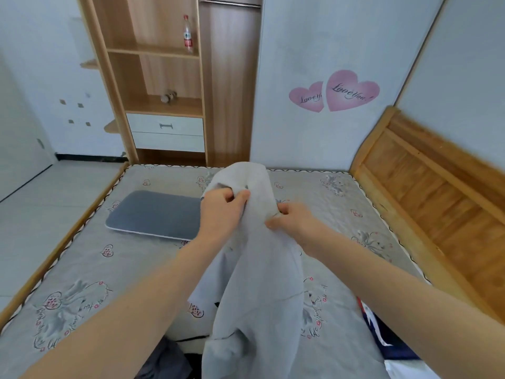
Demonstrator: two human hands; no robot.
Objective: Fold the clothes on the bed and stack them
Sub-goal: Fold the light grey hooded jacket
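Hanging before me, the light grey cotton garment [254, 283] is pinched by my left hand [221, 212] and right hand [292, 220], fingers curled, above the patterned grey mattress [82, 269].

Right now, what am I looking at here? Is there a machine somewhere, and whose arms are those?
No machine: a person wears a camera on the head, looking forward and down, so the arms are their own. The left hand and right hand both pinch the top of a light grey garment, lifted above the bed. On the bed lies a grey pillow; darker clothes and a navy item lie near the front edge. Behind stands a wooden shelf with a bottle.
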